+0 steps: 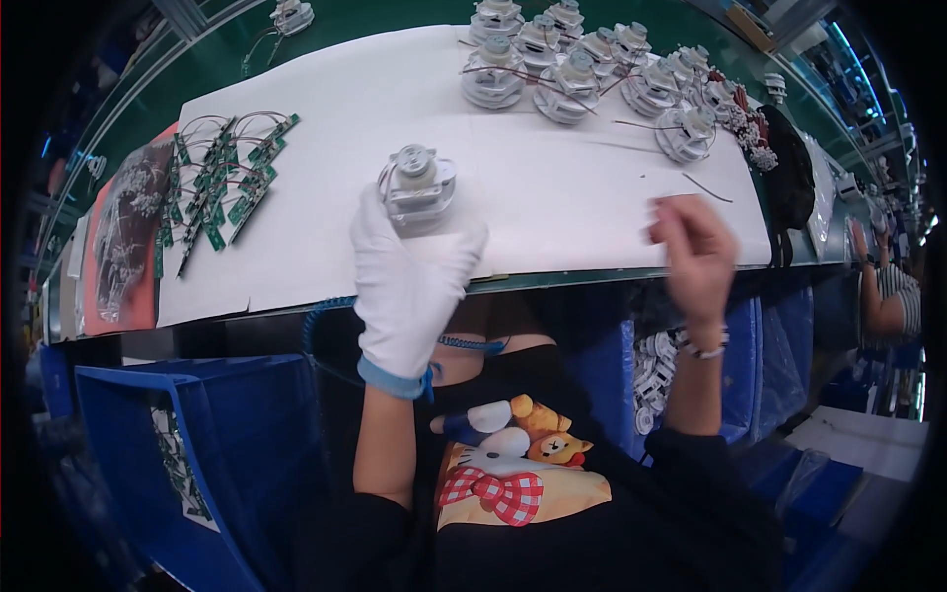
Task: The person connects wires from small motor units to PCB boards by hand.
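My left hand (pixel 409 261), in a white glove with a blue cord at the wrist, grips a white round plastic housing (pixel 418 189) with a knob-like top. It holds the housing upright just over the white sheet on the bench. My right hand (pixel 694 247) is bare and hovers above the sheet's front right edge. Its fingers are curled together and a little blurred; what they hold, if anything, is hidden. Beyond it lies a short dark wire (pixel 706 187). Several similar white housings (pixel 567 87), some trailing thin wires, stand at the back right.
Green circuit boards (pixel 222 183) with wires lie on the white sheet (pixel 326 109) at left, beside a plastic bag (pixel 133 217) on orange material. Bundled red wires (pixel 748 126) and a black bag (pixel 789 168) lie at right. Blue bins (pixel 212 414) stand below. Another person (pixel 891 296) is far right.
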Available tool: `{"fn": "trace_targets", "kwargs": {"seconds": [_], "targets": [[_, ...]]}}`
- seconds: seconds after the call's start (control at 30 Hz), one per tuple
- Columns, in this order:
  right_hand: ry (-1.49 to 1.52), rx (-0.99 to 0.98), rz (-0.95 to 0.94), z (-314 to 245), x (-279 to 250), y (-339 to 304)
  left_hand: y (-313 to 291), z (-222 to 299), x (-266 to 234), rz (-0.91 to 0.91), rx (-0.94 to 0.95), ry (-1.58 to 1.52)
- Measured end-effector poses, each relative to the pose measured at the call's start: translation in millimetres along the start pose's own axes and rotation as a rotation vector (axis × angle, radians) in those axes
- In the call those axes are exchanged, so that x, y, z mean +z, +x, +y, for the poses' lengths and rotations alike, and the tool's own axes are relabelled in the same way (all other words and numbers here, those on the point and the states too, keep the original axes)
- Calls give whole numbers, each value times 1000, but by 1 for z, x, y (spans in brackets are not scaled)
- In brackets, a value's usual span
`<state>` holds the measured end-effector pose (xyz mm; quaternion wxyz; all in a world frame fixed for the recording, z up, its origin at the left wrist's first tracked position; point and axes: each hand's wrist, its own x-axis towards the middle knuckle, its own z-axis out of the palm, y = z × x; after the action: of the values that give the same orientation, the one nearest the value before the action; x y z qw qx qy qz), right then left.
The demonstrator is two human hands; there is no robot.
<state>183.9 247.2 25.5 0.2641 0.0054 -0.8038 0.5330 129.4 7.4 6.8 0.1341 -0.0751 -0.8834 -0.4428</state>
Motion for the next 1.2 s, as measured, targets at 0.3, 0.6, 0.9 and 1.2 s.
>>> {"fn": "trace_targets", "kwargs": {"seconds": [0.3, 0.6, 0.9, 1.2], "targets": [[654, 356, -235, 5, 98, -8, -8, 2, -36, -62, -360, -696], [902, 499, 24, 22, 100, 16, -34, 3, 4, -460, -8, -481], [585, 451, -261, 3, 83, -5, 41, -20, 11, -243, 150, -524], [362, 382, -163, 16, 106, -14, 39, -15, 23, -442, 205, -343]]}}
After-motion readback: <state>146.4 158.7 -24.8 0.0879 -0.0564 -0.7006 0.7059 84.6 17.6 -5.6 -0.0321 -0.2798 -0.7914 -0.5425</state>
